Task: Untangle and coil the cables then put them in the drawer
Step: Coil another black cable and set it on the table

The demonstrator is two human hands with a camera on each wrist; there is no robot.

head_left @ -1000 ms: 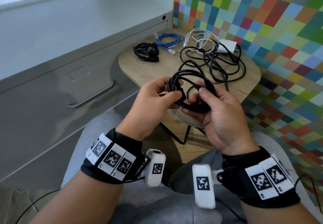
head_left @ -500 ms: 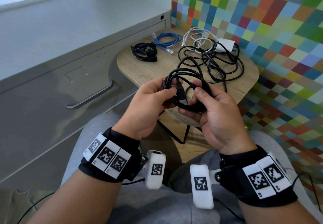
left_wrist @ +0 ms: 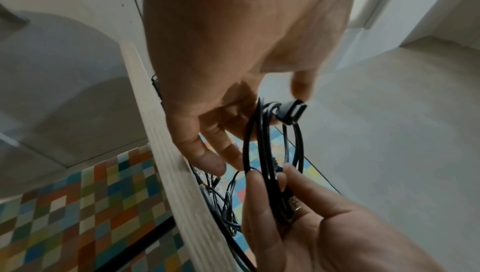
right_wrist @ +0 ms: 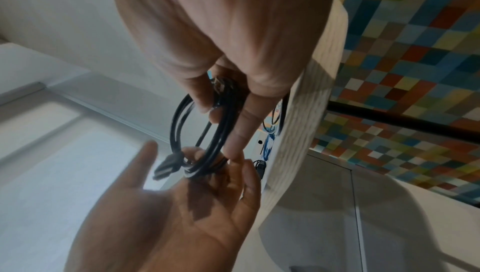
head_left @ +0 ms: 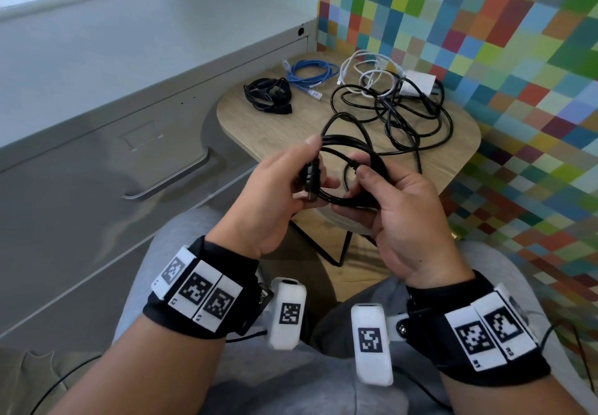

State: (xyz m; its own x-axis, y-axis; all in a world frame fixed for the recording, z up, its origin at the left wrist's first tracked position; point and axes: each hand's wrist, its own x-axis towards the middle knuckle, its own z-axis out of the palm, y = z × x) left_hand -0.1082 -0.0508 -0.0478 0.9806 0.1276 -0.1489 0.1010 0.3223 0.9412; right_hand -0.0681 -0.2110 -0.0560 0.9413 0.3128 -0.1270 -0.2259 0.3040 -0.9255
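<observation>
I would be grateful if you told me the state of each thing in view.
held black cable, coiled, in both hands
left hand, holds that cable
right hand, grips that cable
blue cable, coiled on table
small black cable, coiled on table
white cable, loose
long black cable, tangled
drawer, shut

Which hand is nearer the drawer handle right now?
Left. The left hand holds the black cable coil on the side toward the drawer handle. The right hand grips its other side, over the table edge, farther from the handle.
</observation>
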